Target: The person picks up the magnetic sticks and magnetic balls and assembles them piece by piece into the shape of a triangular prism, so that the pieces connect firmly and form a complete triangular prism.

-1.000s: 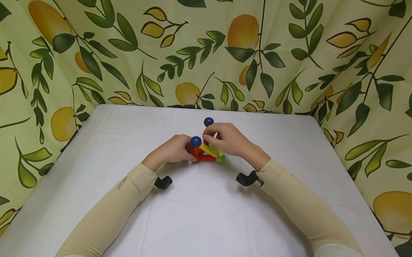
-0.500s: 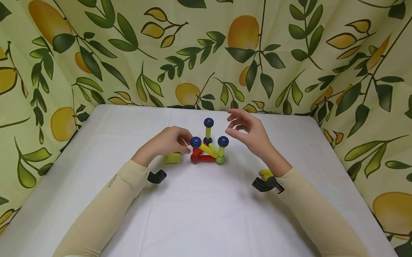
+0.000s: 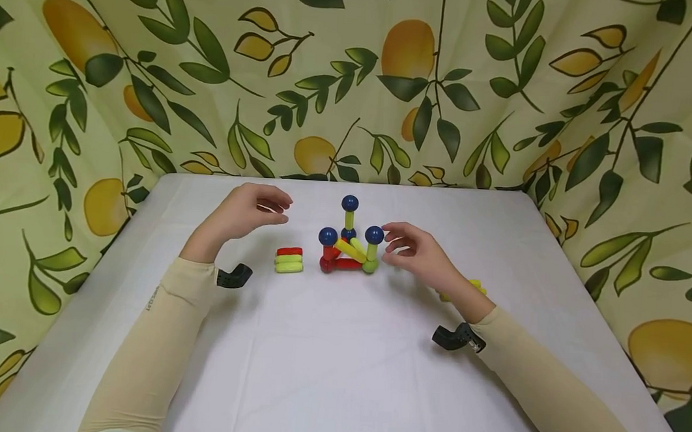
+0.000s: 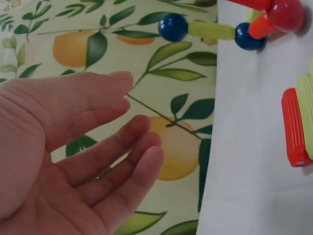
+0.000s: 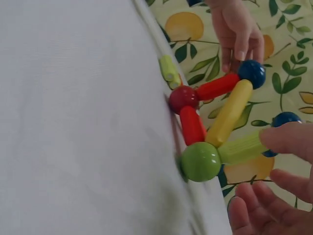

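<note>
Blue balls (image 3: 349, 204) sit high, prob. b/c sticks (image 3: 349, 221) prop them; L hand (image 3: 245, 207) & R hand (image 3: 419, 251) relaxed, gripping nothing.

White-covered table (image 3: 338, 366) is carrying three lots: one ball-and-rod structure (image 3: 349, 264) is standing toward the far edge; three short ridged rods (image 3: 288, 259) (one red, two yellow-green) are lying side by side to its left; some yellow pieces (image 3: 478, 287), partly hidden, are lying to its right.
</note>
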`<control>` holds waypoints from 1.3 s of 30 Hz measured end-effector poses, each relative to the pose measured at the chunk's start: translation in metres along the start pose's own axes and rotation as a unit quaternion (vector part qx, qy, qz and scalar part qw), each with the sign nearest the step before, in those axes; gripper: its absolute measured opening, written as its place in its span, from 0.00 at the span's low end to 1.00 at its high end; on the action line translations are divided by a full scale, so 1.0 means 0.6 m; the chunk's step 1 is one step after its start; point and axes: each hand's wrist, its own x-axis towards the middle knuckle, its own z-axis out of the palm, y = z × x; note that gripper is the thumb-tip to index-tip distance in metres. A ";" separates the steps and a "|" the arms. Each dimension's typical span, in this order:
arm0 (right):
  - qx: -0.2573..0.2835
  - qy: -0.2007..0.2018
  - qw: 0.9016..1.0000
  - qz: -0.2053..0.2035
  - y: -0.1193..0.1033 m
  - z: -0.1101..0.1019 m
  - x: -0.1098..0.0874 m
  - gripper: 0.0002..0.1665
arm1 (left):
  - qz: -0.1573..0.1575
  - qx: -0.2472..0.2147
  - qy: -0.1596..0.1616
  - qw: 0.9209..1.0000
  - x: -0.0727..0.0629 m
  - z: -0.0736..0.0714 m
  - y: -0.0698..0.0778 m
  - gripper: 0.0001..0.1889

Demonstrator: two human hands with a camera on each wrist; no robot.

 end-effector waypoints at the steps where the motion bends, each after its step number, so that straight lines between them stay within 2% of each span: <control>1: -0.008 -0.008 1.000 0.007 0.002 0.003 0.001 0.33 | -0.004 0.001 -0.001 1.000 0.000 0.000 -0.002 0.17; 5: -0.045 -0.031 0.998 0.023 0.013 0.016 0.003 0.28 | -0.025 0.019 -0.020 0.999 0.004 0.009 -0.012 0.15; 8: -0.068 -0.034 0.997 0.030 0.021 0.022 0.004 0.24 | -0.043 0.037 -0.055 0.997 0.012 0.025 -0.023 0.14; 12: -0.084 -0.036 0.995 0.035 0.029 0.028 0.003 0.23 | -0.052 0.061 -0.107 0.991 0.024 0.048 -0.040 0.11; 15: -0.088 -0.039 0.995 0.027 0.035 0.031 0.002 0.23 | -0.054 0.073 -0.123 0.988 0.030 0.060 -0.052 0.09; 21: -0.089 -0.035 0.995 0.018 0.037 0.036 0.003 0.21 | -0.062 0.071 -0.126 0.988 0.030 0.066 -0.064 0.05; 29: -0.097 -0.033 0.995 0.006 0.036 0.039 0.009 0.20 | -0.061 0.076 -0.104 0.990 0.031 0.065 -0.070 0.06; 36: -0.097 -0.031 0.995 0.010 0.034 0.035 0.010 0.20 | -0.059 0.091 -0.125 0.986 0.038 0.069 -0.073 0.09; 39: -0.092 -0.025 0.995 0.010 0.032 0.036 0.008 0.19 | -0.058 0.095 -0.116 0.987 0.037 0.070 -0.070 0.09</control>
